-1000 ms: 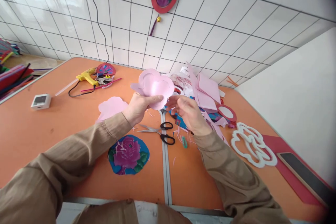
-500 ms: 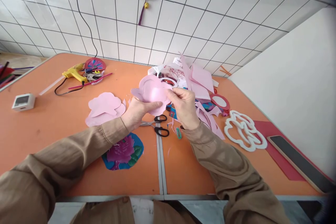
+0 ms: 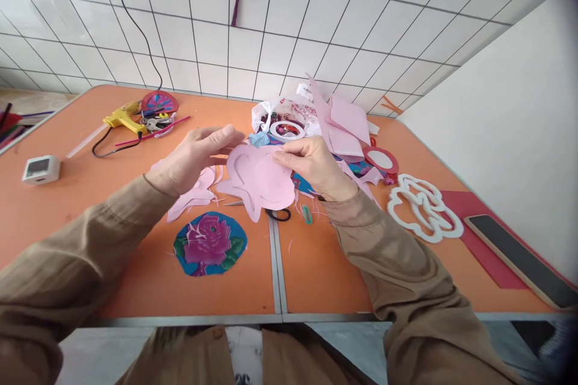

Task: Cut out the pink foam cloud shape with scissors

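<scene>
A pink scalloped cutout (image 3: 266,177), which looks like paper or thin foam, is pinched at its upper right edge between the thumb and fingers of my right hand (image 3: 311,165). It hangs tilted above the table, with a curved line marked on its face. My left hand (image 3: 194,156) is beside it on the left, fingers stretched out and apart, holding nothing. Black-handled scissors (image 3: 280,215) lie beneath, mostly hidden by the cutout. More pink cutouts (image 3: 194,195) rest under my left hand. Nearer me lies a round piece of blue fabric with a flower (image 3: 210,245).
A yellow glue gun (image 3: 124,119) and a small white box (image 3: 41,169) are on the left. At the back stand folded pink sheets (image 3: 345,126) by a plastic bag (image 3: 293,111). White cloud-shaped frames (image 3: 424,207) and a dark phone-like slab (image 3: 519,258) lie right.
My left hand has let go of the pink cutout and moved left with its fingers open. The cutout has turned and dropped lower in my right hand, covering more of the scissors.
</scene>
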Demonstrator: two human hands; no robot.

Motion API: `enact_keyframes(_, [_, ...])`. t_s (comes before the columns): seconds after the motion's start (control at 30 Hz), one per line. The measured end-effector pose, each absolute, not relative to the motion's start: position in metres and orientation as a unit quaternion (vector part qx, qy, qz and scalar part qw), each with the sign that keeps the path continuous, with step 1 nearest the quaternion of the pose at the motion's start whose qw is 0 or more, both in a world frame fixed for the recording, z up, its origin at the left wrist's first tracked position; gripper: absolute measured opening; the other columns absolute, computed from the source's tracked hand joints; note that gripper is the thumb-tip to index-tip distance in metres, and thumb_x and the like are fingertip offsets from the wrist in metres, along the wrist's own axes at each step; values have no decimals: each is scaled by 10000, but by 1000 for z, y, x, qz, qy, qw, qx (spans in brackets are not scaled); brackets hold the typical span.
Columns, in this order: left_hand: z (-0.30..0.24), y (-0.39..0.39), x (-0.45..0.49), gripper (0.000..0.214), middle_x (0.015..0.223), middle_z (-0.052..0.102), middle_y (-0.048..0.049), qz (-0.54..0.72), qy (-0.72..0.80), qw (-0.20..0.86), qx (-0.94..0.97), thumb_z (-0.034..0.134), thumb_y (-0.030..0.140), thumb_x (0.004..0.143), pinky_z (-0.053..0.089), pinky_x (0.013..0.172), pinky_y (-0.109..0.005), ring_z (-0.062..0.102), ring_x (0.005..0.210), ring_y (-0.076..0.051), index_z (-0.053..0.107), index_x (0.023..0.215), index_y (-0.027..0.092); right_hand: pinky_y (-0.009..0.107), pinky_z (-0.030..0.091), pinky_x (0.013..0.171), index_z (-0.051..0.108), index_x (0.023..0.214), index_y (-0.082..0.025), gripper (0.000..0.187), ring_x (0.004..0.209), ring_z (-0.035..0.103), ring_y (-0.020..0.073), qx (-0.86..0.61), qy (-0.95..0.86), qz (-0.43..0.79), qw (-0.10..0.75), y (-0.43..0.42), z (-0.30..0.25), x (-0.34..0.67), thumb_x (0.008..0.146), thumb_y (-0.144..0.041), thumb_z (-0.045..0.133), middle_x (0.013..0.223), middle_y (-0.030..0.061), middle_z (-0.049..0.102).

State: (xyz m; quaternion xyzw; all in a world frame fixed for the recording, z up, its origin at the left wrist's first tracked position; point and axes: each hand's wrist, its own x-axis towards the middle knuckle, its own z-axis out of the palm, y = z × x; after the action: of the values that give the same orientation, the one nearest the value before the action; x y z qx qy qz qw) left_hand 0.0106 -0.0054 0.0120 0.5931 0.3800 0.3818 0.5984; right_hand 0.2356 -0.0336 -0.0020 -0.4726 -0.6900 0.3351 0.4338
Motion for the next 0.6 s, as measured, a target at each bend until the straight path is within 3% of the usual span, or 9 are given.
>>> enact_keyframes(0.1, [18, -9, 8, 382, 736, 704, -64, 261, 382, 572, 678, 792, 492, 703, 493, 593, -299, 659, 705, -220, 777, 884, 157, 249, 223, 447, 457, 512, -184, 387, 482, 329, 68, -442, -723, 385, 366, -42, -2, 225, 826, -333, 627, 499, -51, 360])
enact_keyframes(0.2, [16, -20, 17, 235, 590, 624, -19, 191, 364, 576, 706, 791, 391, 683, 380, 450, -238, 560, 533, -143, 754, 734, 164, 252, 189, 439, 426, 485, -181, 441, 466, 286, 58, -420, -742, 404, 332, -49, -3, 215, 852, -323, 626, 479, -59, 309])
enact_keyframes(0.37, [3, -30, 16, 218, 558, 613, -7, 151, 383, 613, 674, 788, 343, 687, 364, 424, -205, 524, 484, -100, 706, 642, 146, 250, 184, 431, 415, 477, -177, 494, 446, 284, 49, -425, -745, 415, 304, -56, -4, 206, 867, -375, 646, 451, -66, 319])
enact_keyframes(0.5, [-12, -36, -2, 288, 588, 676, -34, 178, 414, 638, 624, 827, 408, 669, 412, 424, -210, 560, 480, -110, 750, 688, 131, 242, 368, 486, 553, 565, -169, 439, 505, 508, 97, -432, -743, 431, 274, -51, -1, 214, 887, -466, 591, 533, 2, 573])
enact_keyframes(0.6, [-25, -44, -14, 335, 642, 725, -60, 245, 421, 677, 552, 871, 446, 616, 487, 475, -235, 619, 522, -137, 778, 708, 137, 260, 423, 538, 654, 663, -172, 238, 557, 573, 129, -479, -766, 358, 234, -45, -3, 226, 827, -344, 660, 622, 17, 658])
